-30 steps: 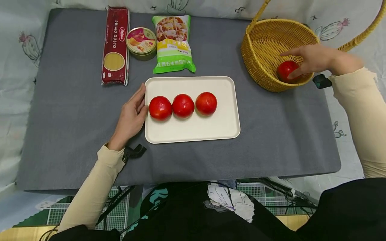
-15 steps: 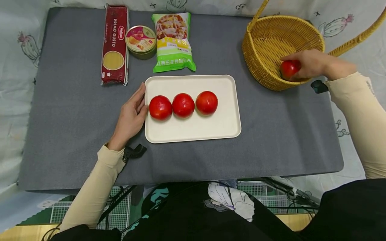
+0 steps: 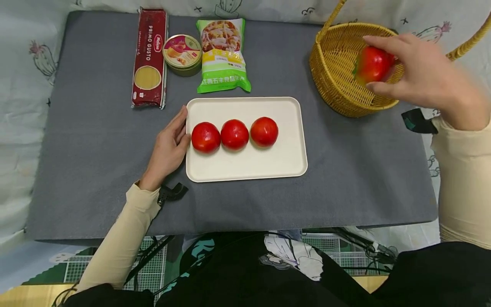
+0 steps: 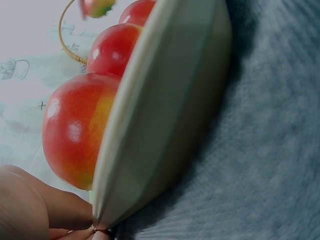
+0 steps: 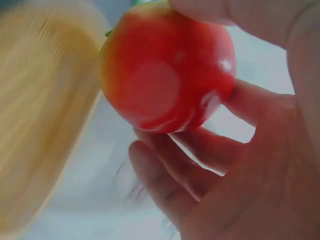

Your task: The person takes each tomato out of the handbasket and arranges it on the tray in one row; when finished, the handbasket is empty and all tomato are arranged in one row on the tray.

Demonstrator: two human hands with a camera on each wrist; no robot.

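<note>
My right hand [image 3: 429,76] grips a red tomato [image 3: 374,65] between thumb and fingers, raised over the wicker basket [image 3: 330,85]. In the right wrist view, that tomato [image 5: 165,70] is clear of the blurred basket wall [image 5: 45,115]. At the left end of a cream rectangular tray [image 3: 245,168], my left hand [image 3: 166,147] holds the rim. The left wrist view has its thumb [image 4: 70,207] on the tray's edge, with fingertips partly hidden below. Three tomatoes stand in a row on the tray: left [image 3: 206,137], middle [image 3: 235,134] and right [image 3: 264,132].
Behind the tray lie a red pasta packet [image 3: 149,59], a round tin [image 3: 182,53] and a green food bag [image 3: 223,55]. The basket's tall handle [image 3: 469,42] arches up by my right hand. A grey cloth [image 3: 245,204] covers the table.
My right hand has closed round the tomato inside the basket and lifted it upward. The left hand, the tray and its three tomatoes stay in place.
</note>
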